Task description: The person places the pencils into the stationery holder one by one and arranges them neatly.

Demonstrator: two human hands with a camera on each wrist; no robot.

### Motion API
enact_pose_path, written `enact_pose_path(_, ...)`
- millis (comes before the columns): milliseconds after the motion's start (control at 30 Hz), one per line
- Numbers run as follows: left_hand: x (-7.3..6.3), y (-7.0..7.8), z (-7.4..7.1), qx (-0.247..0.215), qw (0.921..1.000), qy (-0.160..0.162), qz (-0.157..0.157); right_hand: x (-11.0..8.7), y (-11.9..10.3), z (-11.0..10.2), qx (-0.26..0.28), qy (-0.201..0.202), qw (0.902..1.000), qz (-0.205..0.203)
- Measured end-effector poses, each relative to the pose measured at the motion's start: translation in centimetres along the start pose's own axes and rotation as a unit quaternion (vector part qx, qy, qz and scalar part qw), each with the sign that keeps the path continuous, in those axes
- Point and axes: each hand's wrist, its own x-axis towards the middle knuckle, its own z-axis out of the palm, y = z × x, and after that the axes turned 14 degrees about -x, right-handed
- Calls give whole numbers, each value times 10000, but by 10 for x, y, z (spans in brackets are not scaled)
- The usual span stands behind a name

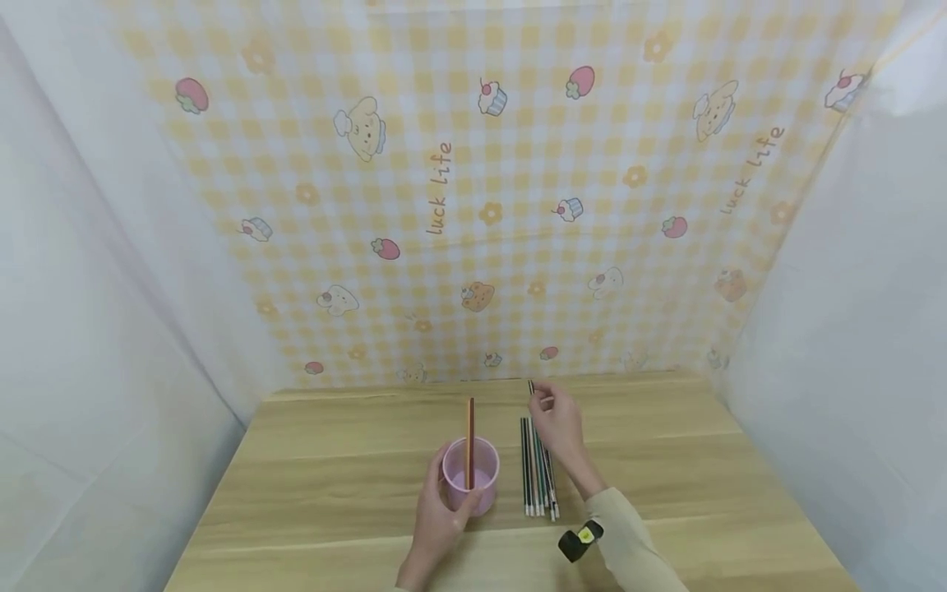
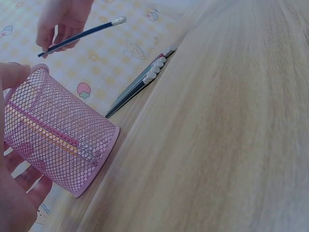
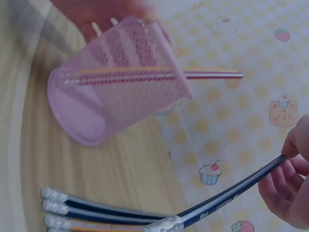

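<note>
My left hand [image 1: 438, 514] grips a pink mesh pen cup [image 2: 67, 130], its fingers round the side and thumb near the rim. The cup stands upright on the table. Inside lean an orange pencil [image 1: 467, 427] and a dark red pencil [image 1: 472, 427], their ends sticking out above the rim. To the right, my right hand [image 1: 558, 423] pinches a dark blue pencil [image 2: 87, 35] near one end, between thumb and fingers. The pencil's white eraser end [image 3: 164, 224] points back toward the row of pencils. That held pencil is raised off the table, apart from the cup.
Several dark and coloured pencils [image 1: 527, 469] lie side by side right of the cup, white eraser ends toward me. Behind the wooden table [image 1: 333, 493] rises a yellow checked backdrop [image 1: 414, 189], with white sheets [image 1: 836, 329] at the sides.
</note>
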Motion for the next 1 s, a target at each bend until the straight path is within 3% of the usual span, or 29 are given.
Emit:
enact_pose_path(333,0,-1,0,-51,10000,-7,15,3,-35,-14,610,-60,9981,-61)
enact_pose_path(700,1,-4,-1,-13,9998,49,199,9,-65,-10,1718,327,9811,-834)
enact_pose_path(867,0,-2,0,-80,9995,50,307,-1,-76,0,1609,273,9826,-889)
enact_pose_path(1000,1,-2,-1,-87,9995,45,288,-7,-68,19,1407,248,9846,-1009)
